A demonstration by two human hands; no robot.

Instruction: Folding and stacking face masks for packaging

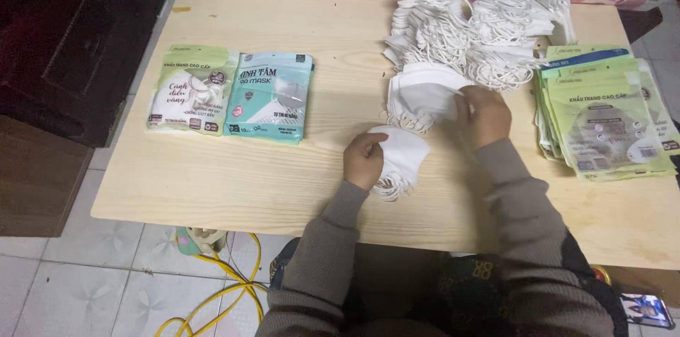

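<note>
White masks [405,156] — both hands closed.

The table [234,174] is pale wood with a fine grain and a smooth, matt face; at its nine o'clock side lie a green packet [191,89] and a teal packet [270,96] of glossy plastic film, and at three o'clock a stack of green bags [609,121] in the same shiny film. The folded masks [405,156] under the left hand [365,160], and the pile of masks [467,32] at twelve o'clock, look like soft, matt white non-woven cloth with thin elastic loops. The sleeve [520,216] behind the right hand [485,116] is a ribbed, fuzzy brown knit.
</note>
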